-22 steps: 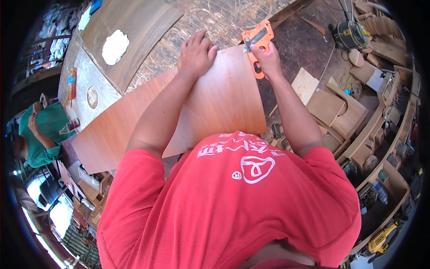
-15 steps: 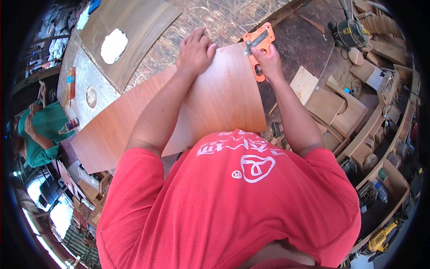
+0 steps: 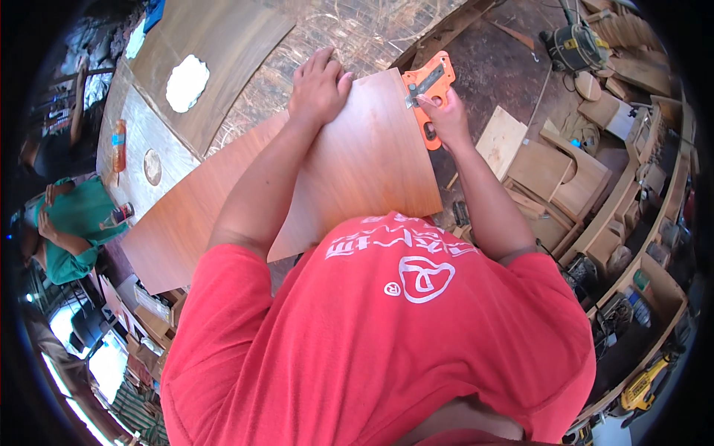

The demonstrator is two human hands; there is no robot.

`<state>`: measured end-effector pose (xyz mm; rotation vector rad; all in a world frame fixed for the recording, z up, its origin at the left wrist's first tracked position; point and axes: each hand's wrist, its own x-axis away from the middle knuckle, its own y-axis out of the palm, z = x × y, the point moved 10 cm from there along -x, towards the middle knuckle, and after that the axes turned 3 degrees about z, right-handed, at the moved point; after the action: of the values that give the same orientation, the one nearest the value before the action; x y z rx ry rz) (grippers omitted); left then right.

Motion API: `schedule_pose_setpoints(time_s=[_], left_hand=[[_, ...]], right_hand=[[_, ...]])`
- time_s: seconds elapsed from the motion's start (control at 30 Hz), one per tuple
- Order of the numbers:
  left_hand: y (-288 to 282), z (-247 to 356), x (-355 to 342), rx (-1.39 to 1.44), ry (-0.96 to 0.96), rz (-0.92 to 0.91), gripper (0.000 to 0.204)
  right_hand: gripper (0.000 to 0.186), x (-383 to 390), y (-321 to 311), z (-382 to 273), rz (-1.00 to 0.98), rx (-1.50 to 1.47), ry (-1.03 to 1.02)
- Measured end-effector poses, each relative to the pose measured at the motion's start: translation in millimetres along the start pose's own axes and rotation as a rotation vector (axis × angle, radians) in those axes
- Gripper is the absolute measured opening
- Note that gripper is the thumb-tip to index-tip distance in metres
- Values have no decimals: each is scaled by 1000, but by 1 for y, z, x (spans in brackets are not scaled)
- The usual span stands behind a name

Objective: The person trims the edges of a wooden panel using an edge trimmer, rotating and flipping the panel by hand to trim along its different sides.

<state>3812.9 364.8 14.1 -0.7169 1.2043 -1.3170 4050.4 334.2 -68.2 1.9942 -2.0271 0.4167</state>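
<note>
A curved-edged sheet of reddish wood veneer [image 3: 372,163] lies across the work table [image 3: 357,33] in front of me. My left hand [image 3: 320,93] rests palm down on its upper part, fingers laid over the surface and holding nothing. Against the sheet's right edge sits an orange hand tool [image 3: 435,74] with a grey metal plate and finger openings. My right hand [image 3: 446,115] grips its lower part, thumb over the top, at the upper right corner of the sheet.
Brown boards [image 3: 223,37], a white patch [image 3: 186,82] and an orange bottle [image 3: 118,145] are on the table's left. A co-worker in green [image 3: 71,219] is at far left, a dark-clothed person [image 3: 52,149] above. Wood offcuts [image 3: 550,178], a vacuum [image 3: 576,48] and a yellow power tool [image 3: 643,386] occupy the right.
My right hand and the orange tool have moved down along the sheet's edge, toward me. My left hand has shifted slightly left. A dark-clothed person now shows at far left.
</note>
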Motion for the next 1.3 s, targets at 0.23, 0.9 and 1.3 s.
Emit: schedule_pose_setpoints(time_s=[0.23,0.9,1.3], left_hand=[[1,3,0,-21,24,7,28],[3,0,-1,-5,-2,-28,28],[5,1,-1,-30,-2,-30,28]], right_hand=[[27,-35,17,-14,-42,-102,-69],[30,-54,27,-15,-101,-174,-98],[32,-80,34,-17,-93,-189,-135]])
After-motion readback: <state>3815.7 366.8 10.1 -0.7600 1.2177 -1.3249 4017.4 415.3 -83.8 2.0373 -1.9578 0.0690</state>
